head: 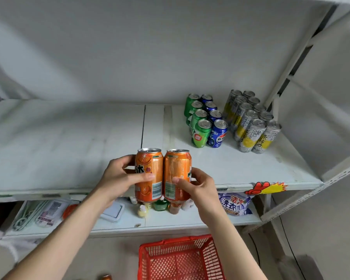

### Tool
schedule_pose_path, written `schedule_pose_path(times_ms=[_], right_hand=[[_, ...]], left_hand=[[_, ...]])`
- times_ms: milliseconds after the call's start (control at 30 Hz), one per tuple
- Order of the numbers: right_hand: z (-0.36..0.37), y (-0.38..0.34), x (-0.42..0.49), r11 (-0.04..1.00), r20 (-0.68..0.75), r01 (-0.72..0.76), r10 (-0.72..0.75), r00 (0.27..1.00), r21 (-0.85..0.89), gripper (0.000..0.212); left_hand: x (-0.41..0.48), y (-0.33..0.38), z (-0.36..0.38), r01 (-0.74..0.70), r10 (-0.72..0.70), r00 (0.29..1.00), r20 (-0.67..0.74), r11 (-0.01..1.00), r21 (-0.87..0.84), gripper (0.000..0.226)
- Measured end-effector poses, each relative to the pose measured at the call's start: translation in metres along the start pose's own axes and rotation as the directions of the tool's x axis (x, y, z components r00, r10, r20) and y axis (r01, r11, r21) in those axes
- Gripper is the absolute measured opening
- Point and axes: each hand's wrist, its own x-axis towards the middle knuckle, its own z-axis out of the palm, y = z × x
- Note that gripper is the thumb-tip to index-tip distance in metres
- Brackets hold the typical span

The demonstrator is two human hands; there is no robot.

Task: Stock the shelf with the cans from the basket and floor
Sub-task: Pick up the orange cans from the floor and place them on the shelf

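My left hand (117, 176) grips one orange can (149, 170) and my right hand (198, 186) grips a second orange can (177, 170). Both cans are upright, side by side and touching, held in front of the white shelf's front edge (69, 190). On the shelf at the back right stand rows of green cans (200, 134), blue cans (217, 136) and silver-and-yellow cans (251, 134). The red basket (180, 257) sits below on the floor; it looks empty where I can see inside.
The left and middle of the shelf board (69, 142) are bare. The lower shelf (170, 221) holds packets, small bottles and a blue-white detergent bag (233, 204). A shelf upright (291, 63) rises at the right. An orange object (106, 277) peeks in at the bottom edge.
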Motion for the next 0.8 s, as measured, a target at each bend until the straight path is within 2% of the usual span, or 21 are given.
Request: schedule_pose_path(times_ms=[267, 500, 633, 800], right_hand=[[-0.017, 0.008, 0.104, 1.0, 0.053, 0.025, -0.025, 0.998, 0.003, 0.051], [-0.006, 0.02, 0.18, 0.998, 0.062, 0.068, -0.068, 0.996, 0.007, 0.046], [-0.004, 0.023, 0.216, 0.991, 0.072, 0.121, -0.116, 0.991, -0.064, 0.053], [0.0, 0.025, 0.256, 0.979, 0.086, 0.185, -0.178, 0.98, -0.081, 0.076]], left_hand=[[0.079, -0.018, 0.019, -0.003, -0.002, 0.99, -0.144, 1.0, -0.03, 0.062], [0.146, -0.038, 0.005, -0.048, 0.042, 0.986, -0.16, 0.998, -0.032, 0.064], [0.181, -0.048, -0.004, -0.075, 0.07, 0.985, -0.157, 0.997, -0.024, 0.072], [0.224, -0.055, -0.012, -0.119, 0.117, 0.983, -0.143, 0.993, -0.005, 0.064]])
